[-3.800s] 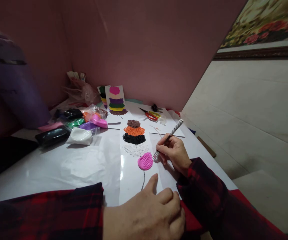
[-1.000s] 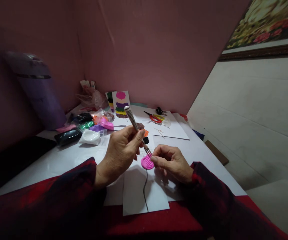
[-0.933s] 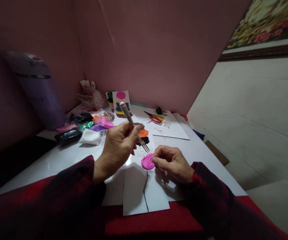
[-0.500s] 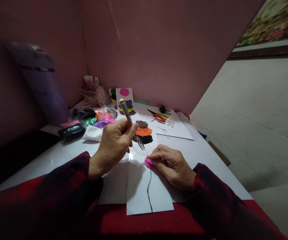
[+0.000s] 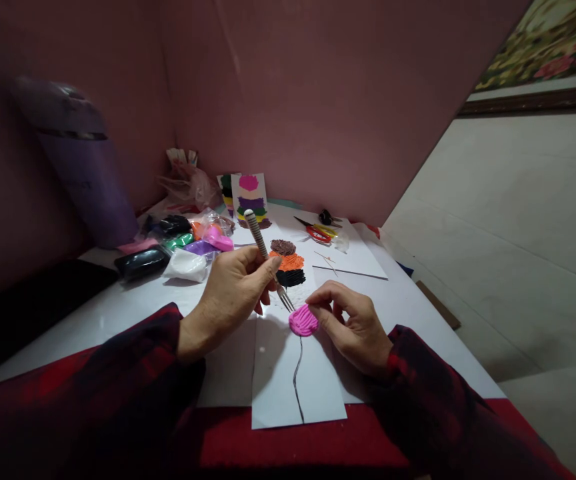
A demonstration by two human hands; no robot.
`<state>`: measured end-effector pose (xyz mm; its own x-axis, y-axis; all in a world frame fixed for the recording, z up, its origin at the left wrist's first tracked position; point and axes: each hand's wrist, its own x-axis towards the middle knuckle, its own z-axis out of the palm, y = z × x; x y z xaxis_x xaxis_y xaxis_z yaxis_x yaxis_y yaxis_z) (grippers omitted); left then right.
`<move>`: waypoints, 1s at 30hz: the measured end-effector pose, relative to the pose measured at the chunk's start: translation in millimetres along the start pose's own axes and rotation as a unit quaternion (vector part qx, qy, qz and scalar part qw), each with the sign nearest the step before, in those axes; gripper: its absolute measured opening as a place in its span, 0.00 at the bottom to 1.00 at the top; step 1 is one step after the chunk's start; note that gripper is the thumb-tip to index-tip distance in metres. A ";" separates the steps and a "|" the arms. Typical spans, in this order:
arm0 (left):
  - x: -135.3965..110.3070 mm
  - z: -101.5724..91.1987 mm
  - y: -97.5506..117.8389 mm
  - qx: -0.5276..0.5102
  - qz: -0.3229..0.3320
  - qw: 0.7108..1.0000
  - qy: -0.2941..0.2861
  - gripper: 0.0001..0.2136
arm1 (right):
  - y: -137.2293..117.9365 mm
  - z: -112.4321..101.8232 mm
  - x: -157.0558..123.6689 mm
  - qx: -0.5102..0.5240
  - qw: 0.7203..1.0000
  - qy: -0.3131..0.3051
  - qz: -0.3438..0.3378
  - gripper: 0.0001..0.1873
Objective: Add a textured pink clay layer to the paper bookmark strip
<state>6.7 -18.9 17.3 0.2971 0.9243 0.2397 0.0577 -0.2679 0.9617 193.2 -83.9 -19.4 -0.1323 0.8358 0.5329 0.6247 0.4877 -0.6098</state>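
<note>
A fork [image 5: 283, 295] with a ribbed handle is gripped in my left hand [image 5: 228, 300], tines angled down to the top edge of a pink clay disc [image 5: 303, 321]. Ridged lines cover that disc, which lies on a white paper strip [image 5: 278, 393] above a wavy dark line. My right hand [image 5: 351, 327] is closed, its thumb and forefinger pinched at the disc's upper right edge. Farther up the strip are textured patches of black clay [image 5: 292, 277], orange clay [image 5: 292, 261] and brown clay [image 5: 283, 247], partly behind my left hand.
Bagged clay [image 5: 185, 265] in several colours lies at the left, near a tall purple bottle [image 5: 93, 180]. Two painted cards [image 5: 252, 200] lean at the back wall. Red-handled scissors [image 5: 318, 233] and thin sticks [image 5: 328, 261] rest on paper at the right.
The fork has come down to the pink clay's edge. My right fingers have shifted up and right, uncovering more of the ridged disc.
</note>
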 end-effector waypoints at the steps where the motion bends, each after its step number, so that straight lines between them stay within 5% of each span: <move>1: -0.3 1.0 -0.1 -0.004 -0.014 1.000 -0.003 0.11 | 1.6 -0.1 -0.3 -0.002 1.000 0.015 0.000 0.04; 13: -11.9 8.9 -1.7 -0.002 -0.084 0.996 -0.038 0.10 | 14.2 3.3 3.2 0.108 0.980 0.029 0.164 0.06; 30: -14.9 11.3 -6.8 0.039 -0.115 0.992 -0.043 0.09 | 16.1 3.8 4.4 0.133 0.973 -0.003 0.186 0.07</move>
<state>12.6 -34.0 5.7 0.3482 0.9374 -0.0006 0.2065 -0.0761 0.9755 199.7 -71.4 -29.1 0.0593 0.9683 0.2428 0.4083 0.1984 -0.8910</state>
